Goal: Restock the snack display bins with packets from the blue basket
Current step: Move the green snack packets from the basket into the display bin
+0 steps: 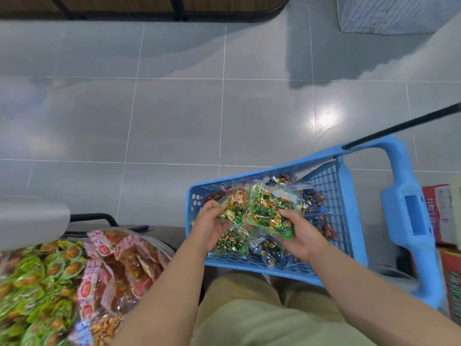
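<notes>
Above the blue basket [346, 221], held up between both hands, are clear packets [270, 212] of green and gold wrapped sweets, at least two of them overlapping. I judge them light, soft and crinkly. The loose sweets would shift inside, so a packet sags wherever nothing supports it, and the glossy film looks slippery. A pinch on a sealed edge, or a cradle from beneath, should serve better than squeezing the middle, which might crush the sweets.

The left hand [212, 227] has its grip curled round the left packet's edge. The right hand [300, 239] grips the lower right side of the other packet, thumb lying over its face. More packets, green and dark blue, lie in the basket below. To the left, apart from the basket, display bins [167, 248] hold heaped red-wrapped snacks [119, 265] and green-wrapped snacks [37, 283]. Grey tiled floor [174, 121] lies beyond.
</notes>
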A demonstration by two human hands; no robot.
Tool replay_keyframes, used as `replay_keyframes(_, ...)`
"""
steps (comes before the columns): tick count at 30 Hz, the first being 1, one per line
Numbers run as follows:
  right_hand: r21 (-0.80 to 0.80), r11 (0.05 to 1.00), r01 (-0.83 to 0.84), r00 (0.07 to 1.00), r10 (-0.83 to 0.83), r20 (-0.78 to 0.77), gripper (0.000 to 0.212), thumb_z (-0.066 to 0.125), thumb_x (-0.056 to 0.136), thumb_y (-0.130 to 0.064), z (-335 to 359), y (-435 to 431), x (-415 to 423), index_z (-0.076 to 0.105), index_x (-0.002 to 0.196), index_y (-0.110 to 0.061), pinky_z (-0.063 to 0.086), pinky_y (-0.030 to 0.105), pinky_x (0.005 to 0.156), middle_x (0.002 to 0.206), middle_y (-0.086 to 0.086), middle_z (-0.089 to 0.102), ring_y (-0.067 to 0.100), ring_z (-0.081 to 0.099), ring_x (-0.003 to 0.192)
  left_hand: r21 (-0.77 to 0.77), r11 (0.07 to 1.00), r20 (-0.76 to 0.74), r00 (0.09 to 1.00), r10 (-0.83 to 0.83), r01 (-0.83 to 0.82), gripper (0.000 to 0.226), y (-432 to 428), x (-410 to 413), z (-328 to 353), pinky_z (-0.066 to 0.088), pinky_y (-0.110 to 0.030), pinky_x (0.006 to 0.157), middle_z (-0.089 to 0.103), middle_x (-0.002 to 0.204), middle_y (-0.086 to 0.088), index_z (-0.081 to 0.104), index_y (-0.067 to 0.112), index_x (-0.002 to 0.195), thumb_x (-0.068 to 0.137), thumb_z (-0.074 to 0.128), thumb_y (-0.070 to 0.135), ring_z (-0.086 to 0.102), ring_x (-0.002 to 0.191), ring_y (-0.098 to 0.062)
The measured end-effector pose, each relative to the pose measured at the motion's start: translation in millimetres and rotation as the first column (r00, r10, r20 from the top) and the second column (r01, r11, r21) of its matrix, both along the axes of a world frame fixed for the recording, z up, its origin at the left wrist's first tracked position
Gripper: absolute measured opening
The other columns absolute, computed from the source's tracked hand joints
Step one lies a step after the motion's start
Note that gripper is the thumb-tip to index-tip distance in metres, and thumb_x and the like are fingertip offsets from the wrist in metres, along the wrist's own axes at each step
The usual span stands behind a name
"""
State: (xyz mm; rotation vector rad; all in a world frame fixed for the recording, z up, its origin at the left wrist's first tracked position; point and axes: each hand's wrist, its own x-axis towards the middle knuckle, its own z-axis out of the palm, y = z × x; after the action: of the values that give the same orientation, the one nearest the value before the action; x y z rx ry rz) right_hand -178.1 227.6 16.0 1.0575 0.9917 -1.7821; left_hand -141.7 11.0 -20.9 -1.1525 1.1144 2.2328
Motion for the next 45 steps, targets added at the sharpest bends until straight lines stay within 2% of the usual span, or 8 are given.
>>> replay_keyframes(6, 0.082, 0.996, -0.047, 0.999, 0.047, 0.008, 0.043, 0.075, 0.071, -0.02, 8.3, 1.8, 4.1, 0.052, 0.108, -0.019, 0.058, 0.042, 0.071, 0.129, -0.001, 0.029, 0.035, 0.025, 0.135, 0.176, 0.979, 0.042, 0.994, 0.096, -0.102, 0.057, 24.9, -6.5, 15.2, 0.054, -0.047, 0.076, 0.052, 0.132, -0.016, 0.053, 0.011, 0.131, 0.078, 0.064, 0.031, 0.061, 0.104, -0.032)
replay_keyframes(12, 0.217, 0.946, -0.239, 0.968, 0.25, -0.021, 0.073, 0.07, 0.082, -0.02, 10.5, 0.4, 17.3, 0.031, 0.144, -0.013, 0.057, 0.032, 0.058, 0.151, 0.0, 0.023, 0.019, 0.031, 0.125, 0.135, 0.987, 0.196, 0.979, 0.058, -0.085, 0.06, 30.4, 10.5, 19.8, 0.045, -0.054, 0.099, 0.041, 0.147, -0.019, 0.043, 0.015, 0.142, 0.088, 0.063, 0.031, 0.048, 0.128, -0.038)
replay_keyframes(18, 0.168, 0.892, -0.419, 0.894, 0.438, -0.097, 0.05, 0.068, 0.083, -0.019, 24.2, -4.9, 31.0, 0.047, 0.128, -0.013, 0.051, 0.043, 0.087, 0.133, -0.002, 0.035, 0.017, 0.036, 0.121, 0.023, 0.957, 0.116, 0.951, 0.286, -0.291, 0.033, 23.9, 64.6, 46.6, 0.058, -0.035, 0.059, 0.072, 0.094, -0.011, 0.058, 0.008, 0.123, 0.094, 0.056, 0.023, 0.072, 0.074, -0.024)
replay_keyframes(22, 0.155, 0.779, -0.608, 0.767, 0.626, -0.138, 0.026, 0.065, 0.085, -0.019, 38.0, -12.6, 50.6, 0.057, 0.109, -0.012, 0.051, 0.033, 0.069, 0.113, 0.005, 0.056, 0.021, 0.055, 0.102, -0.1, 0.881, 0.102, 0.876, 0.472, -0.463, 0.018, 28.0, 125.0, 70.0, 0.058, -0.035, 0.057, 0.074, 0.075, -0.01, 0.058, 0.001, 0.107, 0.091, 0.057, 0.009, 0.072, 0.064, -0.024)
replay_keyframes(25, 0.159, 0.656, -0.737, 0.634, 0.754, -0.174, 0.007, 0.065, 0.086, -0.019, 43.4, -22.7, 72.0, 0.06, 0.09, -0.015, 0.052, 0.031, 0.061, 0.093, 0.003, 0.06, 0.016, 0.057, 0.084, -0.207, 0.741, 0.069, 0.746, 0.662, -0.639, 0.035, 38.8, 184.4, 81.8, 0.057, -0.034, 0.062, 0.074, 0.095, -0.014, 0.053, 0.0, 0.124, 0.09, 0.06, 0.005, 0.072, 0.087, -0.028)
replay_keyframes(29, 0.15, 0.473, -0.868, 0.439, 0.872, -0.216, 0.01, 0.066, 0.085, -0.023, 46.5, -45.8, 116.8, 0.06, 0.09, -0.016, 0.054, 0.04, 0.081, 0.102, 0.003, 0.054, 0.022, 0.051, 0.103, -0.43, 0.501, 0.03, 0.543, 0.839, -0.751, 0.07, 55.8, 273.3, 93.1, 0.026, -0.042, 0.111, 0.038, 0.148, -0.012, 0.027, 0.008, 0.144, 0.086, 0.067, 0.008, 0.03, 0.14, -0.026)
replay_keyframes(34, 0.032, 0.261, -0.965, 0.237, 0.916, -0.325, 0.006, 0.062, 0.087, -0.018, 58.8, -81.7, 197.0, 0.06, 0.092, -0.019, 0.053, 0.024, 0.052, 0.073, -0.004, 0.072, 0.009, 0.069, 0.064, -0.468, 0.201, -0.072, 0.264, 0.962, -0.861, 0.076, 77.2, 389.3, 115.6, 0.03, -0.036, 0.099, 0.033, 0.152, -0.013, 0.025, 0.011, 0.146, 0.085, 0.07, 0.012, 0.035, 0.136, -0.029)
replay_keyframes(45, 0.067, -0.184, -0.981, -0.195, 0.884, -0.425, 0.027, 0.067, 0.083, -0.018, 87.1, -131.9, 443.8, 0.05, 0.104, -0.018, 0.052, 0.025, 0.052, 0.088, -0.001, 0.064, 0.011, 0.066, 0.066, -0.401, -0.312, -0.296, -0.2, 0.934, -0.861, 0.049, 132.0, 629.2, 163.5, 0.034, -0.059, 0.108, 0.053, 0.136, -0.018, 0.05, 0.016, 0.126, 0.082, 0.068, 0.002, 0.048, 0.127, -0.036)
